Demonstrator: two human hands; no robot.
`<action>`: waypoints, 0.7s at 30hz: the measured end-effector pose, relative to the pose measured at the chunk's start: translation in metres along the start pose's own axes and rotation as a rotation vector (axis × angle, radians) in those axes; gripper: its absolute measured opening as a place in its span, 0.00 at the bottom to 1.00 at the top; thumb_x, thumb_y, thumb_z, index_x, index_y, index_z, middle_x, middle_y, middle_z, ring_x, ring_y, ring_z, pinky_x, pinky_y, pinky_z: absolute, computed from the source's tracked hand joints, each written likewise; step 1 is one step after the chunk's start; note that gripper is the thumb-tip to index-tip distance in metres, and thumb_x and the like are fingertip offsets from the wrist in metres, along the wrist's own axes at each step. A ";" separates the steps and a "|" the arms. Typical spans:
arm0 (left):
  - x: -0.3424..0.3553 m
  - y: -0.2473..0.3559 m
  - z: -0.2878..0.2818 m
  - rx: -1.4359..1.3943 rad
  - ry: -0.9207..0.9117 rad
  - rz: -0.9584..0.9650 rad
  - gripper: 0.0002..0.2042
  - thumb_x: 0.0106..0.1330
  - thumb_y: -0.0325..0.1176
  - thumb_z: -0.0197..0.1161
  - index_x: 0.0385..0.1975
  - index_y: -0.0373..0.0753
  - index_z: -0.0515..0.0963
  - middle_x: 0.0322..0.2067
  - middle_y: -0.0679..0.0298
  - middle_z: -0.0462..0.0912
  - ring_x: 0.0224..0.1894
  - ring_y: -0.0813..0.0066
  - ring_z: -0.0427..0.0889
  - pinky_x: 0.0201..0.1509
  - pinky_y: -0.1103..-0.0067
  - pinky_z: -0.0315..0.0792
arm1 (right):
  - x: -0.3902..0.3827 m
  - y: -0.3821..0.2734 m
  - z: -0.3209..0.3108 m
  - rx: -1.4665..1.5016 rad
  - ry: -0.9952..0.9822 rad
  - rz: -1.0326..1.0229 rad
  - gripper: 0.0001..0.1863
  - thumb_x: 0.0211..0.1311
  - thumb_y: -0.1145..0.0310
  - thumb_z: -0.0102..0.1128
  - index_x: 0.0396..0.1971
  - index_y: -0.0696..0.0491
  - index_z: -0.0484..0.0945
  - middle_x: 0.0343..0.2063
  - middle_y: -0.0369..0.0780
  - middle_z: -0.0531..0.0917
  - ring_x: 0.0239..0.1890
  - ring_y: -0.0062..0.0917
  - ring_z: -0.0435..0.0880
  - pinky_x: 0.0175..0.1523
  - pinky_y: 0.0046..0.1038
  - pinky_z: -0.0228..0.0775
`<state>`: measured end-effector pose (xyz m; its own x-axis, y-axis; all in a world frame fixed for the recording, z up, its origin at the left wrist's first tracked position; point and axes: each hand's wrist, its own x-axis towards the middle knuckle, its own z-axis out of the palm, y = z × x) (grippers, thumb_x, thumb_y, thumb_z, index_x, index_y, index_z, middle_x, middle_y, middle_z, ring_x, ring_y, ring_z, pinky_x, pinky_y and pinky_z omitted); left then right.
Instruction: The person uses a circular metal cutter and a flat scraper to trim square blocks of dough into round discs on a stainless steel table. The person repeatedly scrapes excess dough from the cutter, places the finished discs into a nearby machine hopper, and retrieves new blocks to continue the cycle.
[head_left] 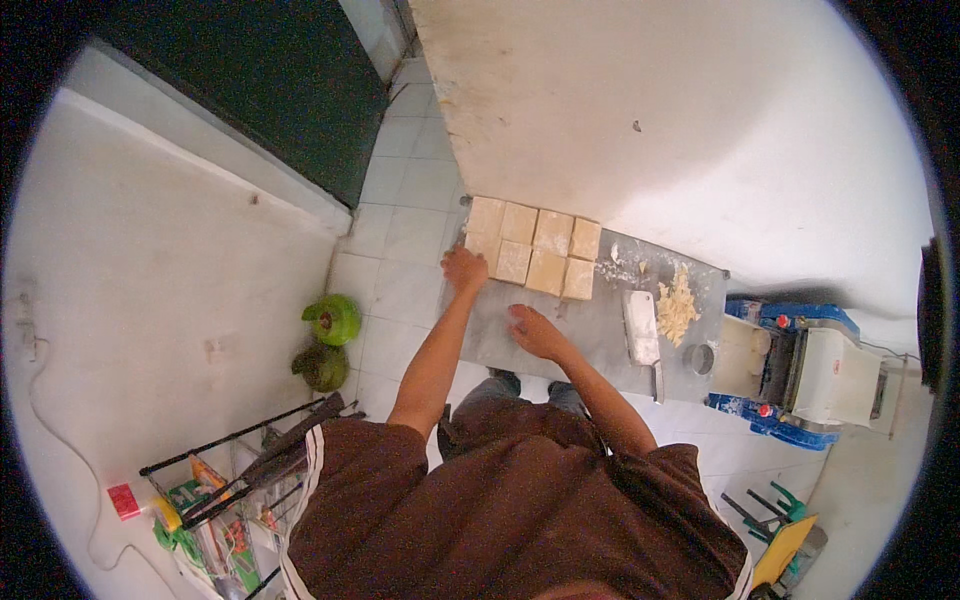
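Observation:
Several pale, flour-dusted dough blocks (548, 268) lie in two rows at the back left of the grey worktop (500, 340). My left hand (464, 266) grips the front-left block (481, 241) at its outer corner, fingers curved over it. My right hand (532, 330) hovers just in front of the blocks, empty, its fingers loosely curved and apart. Farther right lie a cleaver (642, 332) with a white-dusted blade, a heap of dough scraps (676, 305) and a round metal ring (701, 359).
A blue-and-white machine (830, 375) stands right of the worktop, against a pale wall (680, 100). Two green gas cylinders (335, 319) stand on the tiled floor at left, near a black rack (230, 450) of goods. A dark doorway (250, 90) is at upper left, chairs (775, 505) at lower right.

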<state>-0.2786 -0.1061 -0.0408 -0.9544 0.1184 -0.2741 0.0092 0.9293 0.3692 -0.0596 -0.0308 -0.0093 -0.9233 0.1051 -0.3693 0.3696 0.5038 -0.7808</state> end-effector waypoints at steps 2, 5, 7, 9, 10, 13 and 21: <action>0.004 0.008 0.004 0.049 0.010 -0.043 0.31 0.62 0.44 0.70 0.60 0.32 0.72 0.59 0.45 0.75 0.62 0.42 0.73 0.62 0.50 0.74 | -0.015 0.003 -0.007 -0.111 0.100 -0.079 0.26 0.72 0.62 0.58 0.63 0.62 0.72 0.62 0.54 0.76 0.62 0.47 0.77 0.69 0.41 0.67; 0.019 0.014 0.008 0.038 -0.024 -0.077 0.30 0.62 0.41 0.69 0.60 0.32 0.72 0.60 0.45 0.74 0.63 0.43 0.73 0.62 0.49 0.74 | -0.038 0.013 -0.017 -0.117 0.186 -0.060 0.23 0.72 0.64 0.60 0.61 0.61 0.73 0.59 0.53 0.79 0.56 0.45 0.83 0.64 0.41 0.73; 0.028 0.014 0.008 0.048 -0.063 -0.065 0.29 0.62 0.40 0.68 0.60 0.31 0.71 0.61 0.44 0.73 0.63 0.44 0.74 0.62 0.50 0.74 | -0.058 0.022 -0.019 -0.037 0.199 0.018 0.23 0.72 0.64 0.60 0.61 0.60 0.73 0.59 0.52 0.79 0.56 0.44 0.83 0.63 0.40 0.74; 0.032 0.012 0.008 0.094 -0.150 -0.031 0.29 0.61 0.40 0.67 0.60 0.31 0.71 0.62 0.43 0.73 0.63 0.45 0.74 0.62 0.52 0.75 | -0.078 0.031 -0.019 0.066 0.208 0.156 0.23 0.73 0.64 0.60 0.62 0.59 0.72 0.60 0.51 0.79 0.58 0.43 0.83 0.62 0.39 0.76; 0.033 0.012 0.007 0.073 -0.110 -0.032 0.30 0.61 0.40 0.67 0.60 0.30 0.71 0.62 0.43 0.73 0.63 0.45 0.74 0.63 0.53 0.75 | -0.089 0.034 -0.019 0.128 0.234 0.131 0.23 0.73 0.64 0.61 0.62 0.58 0.72 0.59 0.50 0.79 0.58 0.42 0.82 0.61 0.39 0.77; 0.037 0.011 0.005 0.018 -0.159 -0.032 0.31 0.60 0.40 0.68 0.61 0.30 0.71 0.62 0.44 0.75 0.63 0.46 0.76 0.64 0.56 0.75 | -0.118 0.041 -0.018 0.224 0.309 0.157 0.23 0.73 0.65 0.61 0.63 0.56 0.70 0.59 0.49 0.79 0.58 0.41 0.83 0.58 0.38 0.79; 0.072 0.001 0.026 -0.055 -0.367 0.067 0.29 0.60 0.39 0.65 0.60 0.29 0.75 0.61 0.44 0.78 0.66 0.44 0.75 0.68 0.58 0.71 | -0.161 0.049 -0.019 0.352 0.344 0.357 0.23 0.75 0.66 0.59 0.66 0.54 0.68 0.60 0.46 0.79 0.56 0.40 0.84 0.57 0.37 0.79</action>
<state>-0.3396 -0.0875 -0.0837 -0.7820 0.3048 -0.5437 0.0426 0.8964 0.4413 0.1054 -0.0066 0.0217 -0.6950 0.5157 -0.5010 0.6209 0.0790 -0.7799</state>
